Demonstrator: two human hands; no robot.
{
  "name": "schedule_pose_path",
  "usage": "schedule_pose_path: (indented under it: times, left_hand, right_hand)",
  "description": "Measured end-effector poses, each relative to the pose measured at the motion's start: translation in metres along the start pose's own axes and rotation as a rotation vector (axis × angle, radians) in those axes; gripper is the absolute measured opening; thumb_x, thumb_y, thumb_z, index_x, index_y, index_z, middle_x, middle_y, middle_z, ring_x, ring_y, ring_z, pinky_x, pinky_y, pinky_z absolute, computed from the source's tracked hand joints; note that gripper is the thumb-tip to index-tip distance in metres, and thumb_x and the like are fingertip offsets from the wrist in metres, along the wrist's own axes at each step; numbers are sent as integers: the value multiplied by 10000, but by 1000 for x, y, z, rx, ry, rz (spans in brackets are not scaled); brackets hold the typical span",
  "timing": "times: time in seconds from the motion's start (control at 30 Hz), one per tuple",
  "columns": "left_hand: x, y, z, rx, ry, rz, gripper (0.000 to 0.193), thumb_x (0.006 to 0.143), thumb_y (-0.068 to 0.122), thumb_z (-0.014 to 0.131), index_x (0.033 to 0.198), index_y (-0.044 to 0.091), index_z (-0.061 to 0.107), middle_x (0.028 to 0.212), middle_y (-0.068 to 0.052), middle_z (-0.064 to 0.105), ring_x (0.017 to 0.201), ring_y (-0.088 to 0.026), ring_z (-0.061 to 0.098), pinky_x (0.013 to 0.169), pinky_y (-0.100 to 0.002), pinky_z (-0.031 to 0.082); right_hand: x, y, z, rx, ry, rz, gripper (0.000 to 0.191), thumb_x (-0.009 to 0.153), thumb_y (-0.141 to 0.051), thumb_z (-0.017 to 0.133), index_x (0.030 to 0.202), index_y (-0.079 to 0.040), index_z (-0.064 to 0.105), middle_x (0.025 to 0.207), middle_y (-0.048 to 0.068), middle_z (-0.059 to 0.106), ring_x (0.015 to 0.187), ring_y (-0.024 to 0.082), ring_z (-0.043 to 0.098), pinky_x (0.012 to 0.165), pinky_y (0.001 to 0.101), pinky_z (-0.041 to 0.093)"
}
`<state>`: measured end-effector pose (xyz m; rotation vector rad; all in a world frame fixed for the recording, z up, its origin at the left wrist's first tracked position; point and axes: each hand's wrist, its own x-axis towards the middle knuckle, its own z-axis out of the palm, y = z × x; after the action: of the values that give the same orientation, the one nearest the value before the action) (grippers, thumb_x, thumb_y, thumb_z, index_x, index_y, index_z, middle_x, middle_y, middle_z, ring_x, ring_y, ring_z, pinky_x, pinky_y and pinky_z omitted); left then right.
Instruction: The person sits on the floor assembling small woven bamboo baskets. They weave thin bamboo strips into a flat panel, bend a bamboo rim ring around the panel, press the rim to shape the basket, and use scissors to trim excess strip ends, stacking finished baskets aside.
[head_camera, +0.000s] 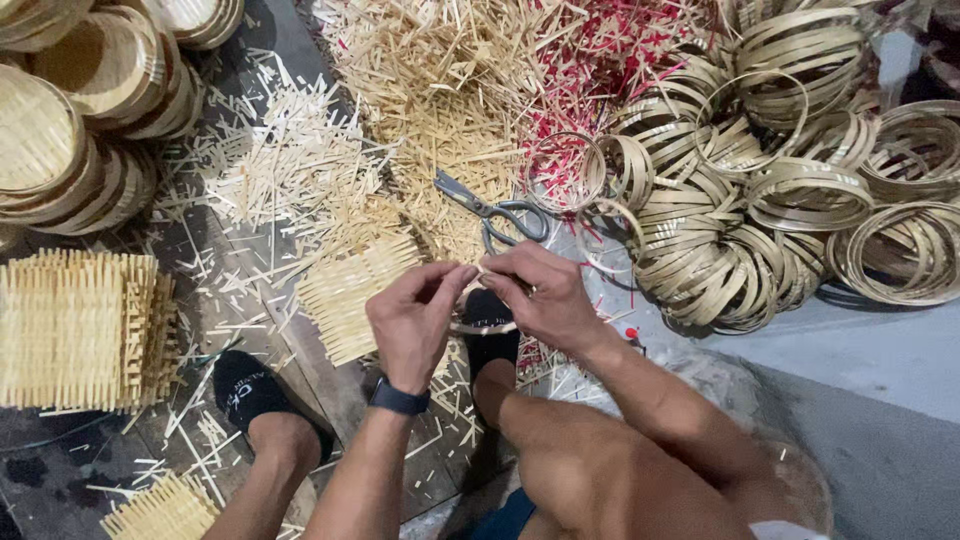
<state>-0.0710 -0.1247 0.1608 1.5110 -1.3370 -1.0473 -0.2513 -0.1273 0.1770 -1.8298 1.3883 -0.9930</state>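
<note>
My left hand (415, 318) and my right hand (545, 295) meet over a thin bamboo ring (483, 326), each pinching its upper rim between thumb and fingers. The ring hangs just above my right foot in a black sock (490, 343). A dark watch band (398, 398) wraps my left wrist. Grey metal scissors (495, 208) lie on the floor just beyond my hands. A woven bamboo mat (350, 290) lies flat to the left of my left hand.
A big heap of bamboo rings (780, 190) fills the right. Loose bamboo slivers (440, 90) and red strips (600, 70) cover the far floor. Finished round baskets (90, 110) stack at far left, with stacked woven mats (80, 330) below them.
</note>
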Motion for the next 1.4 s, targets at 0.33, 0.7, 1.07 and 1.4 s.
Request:
schedule_pose_path:
  times: [0.33, 0.7, 1.07, 1.4]
  left_hand:
    - [28, 21, -48, -676, -422, -875, 735, 856, 805, 323, 705, 177, 675, 573, 23, 564, 462, -97, 457, 385, -245, 233]
    - [7, -7, -70, -1050, -165, -801, 677, 891, 813, 379, 780, 174, 575, 527, 65, 414, 392, -71, 267, 363, -247, 178]
    - [34, -62, -141, -1440, 58, -439, 204, 1013, 245, 635, 930, 62, 597, 754, -28, 590, 617, -122, 490, 547, -284, 348]
    - [37, -64, -133, -902, 3, -733, 317, 881, 210, 744, 642, 100, 567, 489, 46, 448, 347, -76, 297, 330, -257, 182]
  right_hand:
    - [60, -62, -7, -163, -396, -537, 214, 854, -136, 812, 1043, -77, 732, 911, 79, 626, 807, 265, 650, 650, 391, 525]
    - [92, -82, 55, -400, -557, -620, 251, 755, -284, 835, 946, -149, 741, 826, 54, 629, 814, 259, 648, 622, 402, 533]
    - [94, -26, 84, 1149, -492, 704, 443, 1004, -391, 624, 1021, 44, 708, 729, 37, 606, 656, 151, 599, 637, 339, 552]
    - [71, 8, 118, 1181, -560, 844, 444, 1003, -272, 723, 638, -134, 513, 540, -49, 387, 455, 68, 305, 388, 239, 221]
